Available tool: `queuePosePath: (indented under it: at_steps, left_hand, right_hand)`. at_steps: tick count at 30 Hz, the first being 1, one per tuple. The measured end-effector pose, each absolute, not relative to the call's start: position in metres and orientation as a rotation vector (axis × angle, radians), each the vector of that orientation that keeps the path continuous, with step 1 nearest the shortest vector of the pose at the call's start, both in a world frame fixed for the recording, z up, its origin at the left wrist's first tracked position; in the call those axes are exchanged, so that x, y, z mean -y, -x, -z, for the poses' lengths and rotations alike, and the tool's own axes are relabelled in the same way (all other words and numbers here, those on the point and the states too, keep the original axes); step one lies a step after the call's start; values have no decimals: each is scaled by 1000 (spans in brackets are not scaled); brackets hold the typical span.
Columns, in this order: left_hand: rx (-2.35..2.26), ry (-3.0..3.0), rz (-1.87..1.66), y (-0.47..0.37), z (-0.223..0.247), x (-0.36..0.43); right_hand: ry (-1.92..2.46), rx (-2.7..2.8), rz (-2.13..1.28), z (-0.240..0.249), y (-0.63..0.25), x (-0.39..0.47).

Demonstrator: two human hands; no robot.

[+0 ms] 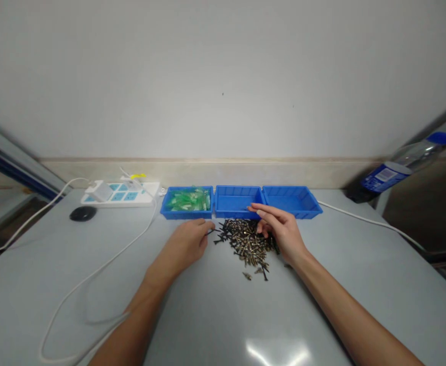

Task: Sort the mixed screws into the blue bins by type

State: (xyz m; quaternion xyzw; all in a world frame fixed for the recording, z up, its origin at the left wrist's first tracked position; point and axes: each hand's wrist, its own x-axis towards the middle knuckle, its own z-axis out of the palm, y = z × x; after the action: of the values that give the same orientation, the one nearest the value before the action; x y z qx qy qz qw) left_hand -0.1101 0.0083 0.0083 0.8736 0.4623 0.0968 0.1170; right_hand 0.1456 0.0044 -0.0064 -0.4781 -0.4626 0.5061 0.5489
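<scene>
A pile of small screws (249,244), some black and some brassy, lies on the table in front of three blue bins. My left hand (188,244) is closed at the left edge of the pile, with a thin black screw (210,232) at its fingertips. Above the pile's right side, my right hand (282,231) has thumb and index finger pinched together at the front rim of the middle blue bin (234,208). Whatever lies between those fingertips is too small to make out. Green and clear plastic pieces (188,199) fill the left blue bin (165,209).
The right blue bin (309,209) adjoins the middle one. Left of the bins are a white power strip (142,195) with plugs and a black mouse (83,213). A white cable (101,268) loops across the table's left side. A blue-labelled bottle (386,175) leans at the right.
</scene>
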Motion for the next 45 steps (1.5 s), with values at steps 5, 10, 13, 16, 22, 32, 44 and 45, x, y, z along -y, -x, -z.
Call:
queuePosePath:
  at_steps: [5,10,13,16,22,32,44,45]
  left_hand:
    - [-1280,-2509,-522,109,-6,-9]
    - [-1102,-2396,-863,103,-6,-10]
    - [-1035,-2340,-1016,98,-7,-8]
    - [-1036,-2310,-1088,92,-11,-4]
    - [-990,-2212,-1128,83,-18,2]
    - [-991,-2203,-1127,82,-15,3]
    - [-1136,-2474,-951,95,-11,-4]
    - [-1148,-2507,-898,97,-11,-6]
  right_hand:
    - [1106,1163,-1208,3,-143,0]
    - [1085,1236,-1212,0,-142,3]
    - [1081,1261,-1210,0,-142,4]
    - [1090,1316,-1205,2,-142,5]
    - [1105,1539,-1204,6,-140,9]
    - [962,1359,-1519,10,-134,10]
    - [1035,1178,-1292,8,-138,2]
    - [1044,1169,-1259,6,-138,2]
